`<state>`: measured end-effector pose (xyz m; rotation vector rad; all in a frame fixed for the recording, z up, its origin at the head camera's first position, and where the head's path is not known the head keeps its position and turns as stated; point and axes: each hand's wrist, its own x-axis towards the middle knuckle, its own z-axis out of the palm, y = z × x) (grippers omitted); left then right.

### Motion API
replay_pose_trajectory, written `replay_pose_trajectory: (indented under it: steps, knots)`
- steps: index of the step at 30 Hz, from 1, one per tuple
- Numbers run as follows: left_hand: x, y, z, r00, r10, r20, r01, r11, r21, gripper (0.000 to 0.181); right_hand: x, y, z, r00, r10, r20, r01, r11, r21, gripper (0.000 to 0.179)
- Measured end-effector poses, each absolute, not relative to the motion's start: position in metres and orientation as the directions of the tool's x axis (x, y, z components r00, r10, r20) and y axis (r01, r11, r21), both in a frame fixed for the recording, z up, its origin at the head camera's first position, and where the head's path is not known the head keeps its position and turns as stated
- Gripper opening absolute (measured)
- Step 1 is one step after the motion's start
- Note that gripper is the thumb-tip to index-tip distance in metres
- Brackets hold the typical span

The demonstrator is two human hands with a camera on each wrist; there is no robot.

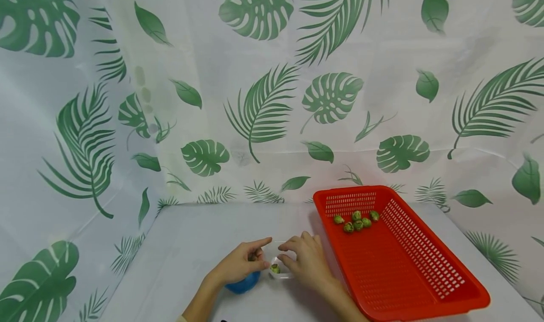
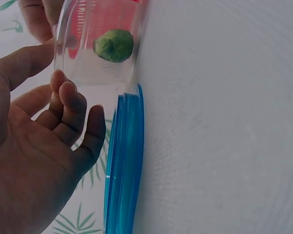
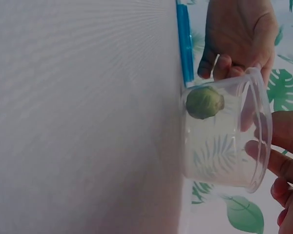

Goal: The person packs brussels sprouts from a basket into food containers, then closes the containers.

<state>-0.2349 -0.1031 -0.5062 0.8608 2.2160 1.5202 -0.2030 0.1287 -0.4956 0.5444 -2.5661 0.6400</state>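
A small clear plastic container (image 3: 212, 141) stands on the table between both hands, one Brussels sprout (image 2: 115, 46) at its bottom. My left hand (image 1: 240, 263) curves about the container's left side, its thumb and a fingertip at the rim. Over the opening, from the right, hovers my right hand (image 1: 308, 260), with a gap between thumb and index finger and nothing held there; in the right wrist view its fingertips overlap the rim. Beside the container lies a blue lid (image 2: 124, 165), partly covered by the left hand in the head view.
A large red plastic basket (image 1: 391, 275) with perforated sides stands to the right, close to the right forearm. Several Brussels sprouts (image 1: 357, 224) lie at its far end. A leaf-patterned sheet (image 1: 263, 180) hangs behind the white table (image 1: 191, 237).
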Motion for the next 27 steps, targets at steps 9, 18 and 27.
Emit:
replay_pose_trajectory:
  steps: [9,18,27]
  knots:
    - [-0.233,-0.103,-0.505,-0.771,0.633,0.068,0.292,0.257,0.921,0.064,-0.19,0.121,-0.475,-0.8,-0.264,0.538,-0.497,0.795,-0.349,0.021]
    - [-0.233,-0.103,-0.504,-0.771,0.634,0.059,0.274,0.247,0.93,0.065,-0.174,0.113,-0.456,-0.777,-0.275,0.566,-0.53,0.771,-0.353,0.023]
    - [-0.235,-0.103,-0.508,-0.775,0.63,0.042,0.25,0.246,0.936,0.065,-0.159,0.117,-0.426,-0.664,-0.254,0.704,-0.616,0.719,-0.321,0.025]
